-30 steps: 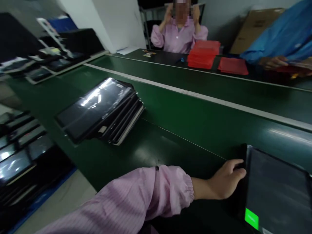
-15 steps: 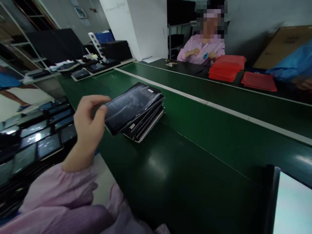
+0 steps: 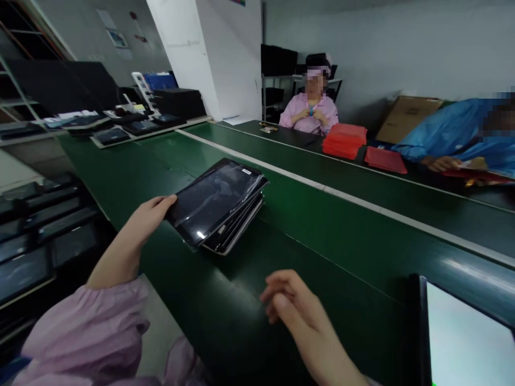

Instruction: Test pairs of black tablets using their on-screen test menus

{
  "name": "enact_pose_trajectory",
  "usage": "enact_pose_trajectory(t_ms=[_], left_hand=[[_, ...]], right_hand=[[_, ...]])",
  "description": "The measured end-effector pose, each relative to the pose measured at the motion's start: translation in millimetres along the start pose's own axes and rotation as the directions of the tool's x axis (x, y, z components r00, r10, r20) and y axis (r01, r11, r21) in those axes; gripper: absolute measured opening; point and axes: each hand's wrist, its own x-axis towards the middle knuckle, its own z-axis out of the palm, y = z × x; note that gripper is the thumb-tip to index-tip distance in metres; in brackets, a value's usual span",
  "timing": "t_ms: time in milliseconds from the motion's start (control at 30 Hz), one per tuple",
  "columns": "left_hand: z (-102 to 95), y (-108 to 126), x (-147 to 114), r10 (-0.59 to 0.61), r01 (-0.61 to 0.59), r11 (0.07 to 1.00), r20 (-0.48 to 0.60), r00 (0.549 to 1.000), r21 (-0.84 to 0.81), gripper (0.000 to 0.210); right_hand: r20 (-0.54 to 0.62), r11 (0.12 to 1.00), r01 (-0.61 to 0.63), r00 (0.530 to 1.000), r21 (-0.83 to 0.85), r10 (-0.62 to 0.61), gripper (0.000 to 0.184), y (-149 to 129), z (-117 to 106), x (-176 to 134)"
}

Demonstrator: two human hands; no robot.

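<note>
A dark, glossy tablet (image 3: 219, 195) with a small white label and clear film lies skewed on top of a stack of similar flat tablets (image 3: 241, 225) on the green table. My left hand (image 3: 151, 214) pinches its near-left edge, thumb on top and the fingers mostly hidden underneath. Lower in the view, my right hand (image 3: 295, 305) hovers over the table with fingers loosely bent and apart, holding nothing. At the right edge stands a lit white screen (image 3: 469, 338) in a black frame.
Across the white strip (image 3: 322, 187) on the green table (image 3: 289, 257), a person in pink (image 3: 309, 115) sits behind red sheets (image 3: 344, 140). Another person in blue (image 3: 454, 128) works at the right. Rows of tablets (image 3: 72, 246) lie below at the left.
My left hand has gone from resting at the tablet's edge with a gap between thumb and fingers to gripping it. My right hand has come into view from below. The view has shifted slightly.
</note>
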Motion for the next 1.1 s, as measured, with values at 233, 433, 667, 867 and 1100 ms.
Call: enact_pose_trajectory(t_ms=[233, 433, 667, 867, 1100], left_hand=[[9.9, 13, -60, -0.153, 0.153, 0.988, -0.001, 0.988, -0.014, 0.052], [32.2, 35, -82, -0.252, 0.237, 0.968, 0.245, 0.936, 0.088, 0.058], [57.6, 62, -132, -0.162, 0.213, 0.976, 0.484, 0.86, -0.052, 0.036], [78.4, 61, -153, -0.399, 0.535, 0.833, 0.516, 0.758, -0.142, 0.032], [101.0, 7, -166, -0.519, 0.636, 0.77, 0.531, 0.67, -0.049, 0.056]], right_hand=[[0.056, 0.867, -0.27, 0.961, 0.42, 0.272, 0.095, 33, 43, 110], [-0.018, 0.807, -0.278, 0.942, 0.521, 0.336, 0.107, 69, 25, 114], [0.106, 0.728, -0.287, 0.953, 0.623, 0.285, 0.09, 98, -5, 60], [-0.122, 0.641, -0.276, 0.855, 0.716, 0.505, 0.073, 124, -26, -20], [-0.582, 0.696, -0.256, 0.4, 0.671, 0.708, 0.059, 99, -62, -123]])
